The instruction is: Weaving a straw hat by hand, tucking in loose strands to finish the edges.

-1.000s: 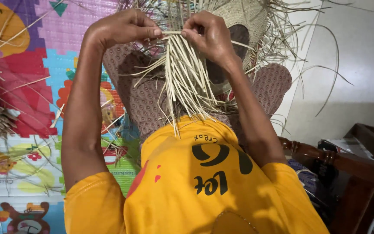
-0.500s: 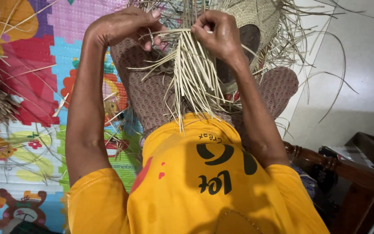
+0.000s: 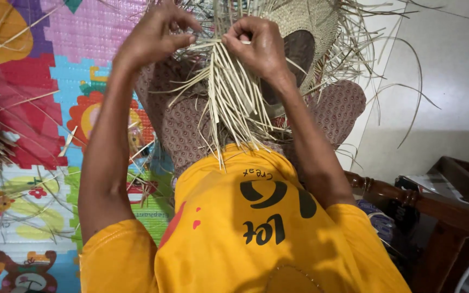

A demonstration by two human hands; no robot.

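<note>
1. Work item: a bundle of pale straw strands (image 3: 229,92), top centre of frame, hanging down toward the yellow shirt (image 3: 245,239). It feeds into a part-woven straw piece (image 3: 305,21) at upper right, w/ loose ends fanning out.
2. Left hand (image 3: 156,35): upper centre-left, fingers narrow, thumb and forefinger pinching a few strands at the top of the bundle.
3. Right hand (image 3: 259,46): just right of the left hand, closed on the bundle top, knuckles toward the camera. Exact no. of strands held: cannot tell.
4. Step in hand (judgement): weaving/plaiting; strands are being sorted and crossed at the working edge between both hands.
5. Next move calls for (judgement): right hand keeps tension on the bundle while left hand singles out one strand and passes it across. Keep strands flat, no twist.
6. Surroundings: patterned trousers (image 3: 185,125) under the bundle; coloured foam floor mat (image 3: 23,108) at left w/ stray straw; dark wooden furniture (image 3: 441,201) at lower right.
</note>
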